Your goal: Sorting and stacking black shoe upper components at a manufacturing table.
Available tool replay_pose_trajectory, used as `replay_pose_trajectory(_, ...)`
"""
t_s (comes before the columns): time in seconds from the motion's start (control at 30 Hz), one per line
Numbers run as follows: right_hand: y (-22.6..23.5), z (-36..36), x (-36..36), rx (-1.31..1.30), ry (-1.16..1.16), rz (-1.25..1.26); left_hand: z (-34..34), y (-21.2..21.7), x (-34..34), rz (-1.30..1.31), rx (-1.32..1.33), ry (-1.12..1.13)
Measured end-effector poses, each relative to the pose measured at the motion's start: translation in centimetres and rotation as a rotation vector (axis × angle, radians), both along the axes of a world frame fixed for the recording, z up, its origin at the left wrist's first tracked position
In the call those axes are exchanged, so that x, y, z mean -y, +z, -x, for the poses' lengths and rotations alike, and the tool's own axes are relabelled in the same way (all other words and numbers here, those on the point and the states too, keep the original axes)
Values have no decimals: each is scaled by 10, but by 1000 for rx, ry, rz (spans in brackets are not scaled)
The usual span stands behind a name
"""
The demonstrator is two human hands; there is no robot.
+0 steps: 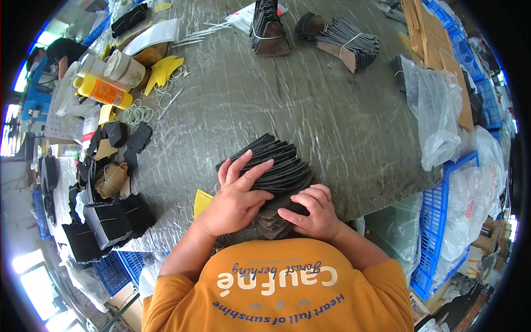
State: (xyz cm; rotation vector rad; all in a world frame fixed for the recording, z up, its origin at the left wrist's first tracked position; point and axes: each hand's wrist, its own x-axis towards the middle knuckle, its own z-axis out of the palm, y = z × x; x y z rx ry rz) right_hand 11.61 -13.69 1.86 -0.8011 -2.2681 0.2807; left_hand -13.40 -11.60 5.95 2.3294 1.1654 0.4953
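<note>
Right in front of me on the table lies a fanned stack of dark cut pieces, thin and rough-edged, probably fabric or leather. Its near end shows browner faces. My left hand presses the stack's left side, its fingers bent over the top edges. My right hand grips the near right part, with thumb and fingers on either side of a few pieces. Some of the stack's near end is hidden by my hands. A yellow piece sticks out beside my left wrist.
Tied bundles of dark pieces lie at the far side. Leftward are black stacks, rubber bands, an orange-yellow bottle and white jars. Plastic bags and a blue crate stand along the right edge.
</note>
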Motion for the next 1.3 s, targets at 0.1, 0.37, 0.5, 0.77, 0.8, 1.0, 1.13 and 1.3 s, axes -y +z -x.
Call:
replay_pose_trajectory(0.1, 1, 1, 1, -15, -10, 7, 8, 4, -3, 174, 161, -28)
replay_pose_trajectory(0.37, -2, 2, 4, -9, -29, 7, 5, 5, -5, 193, 172, -34)
replay_pose_trajectory(0.5, -3, 3, 5, 1, -22, 13, 5, 4, -2, 163, 173, -18)
replay_pose_trajectory(0.77, -4, 2, 5, -18, -20, 19, 5, 2, -3, 181, 159, -26)
replay_pose_trajectory(0.8, -4, 3, 5, -20, -20, 19, 5, 2, -3, 164, 156, -20)
replay_pose_trajectory(1.0, -5, 2, 7, -42, -51, 14, -4, 1, 1, 132, 194, 58)
replay_pose_trajectory(1.13, -11, -1, 10, -28, -56, 0, -3, 5, 2, 23, 57, 10)
replay_pose_trajectory(1.3, -9, 1, 7, -45, -64, -10, 3, 7, 1, 131, 78, -18)
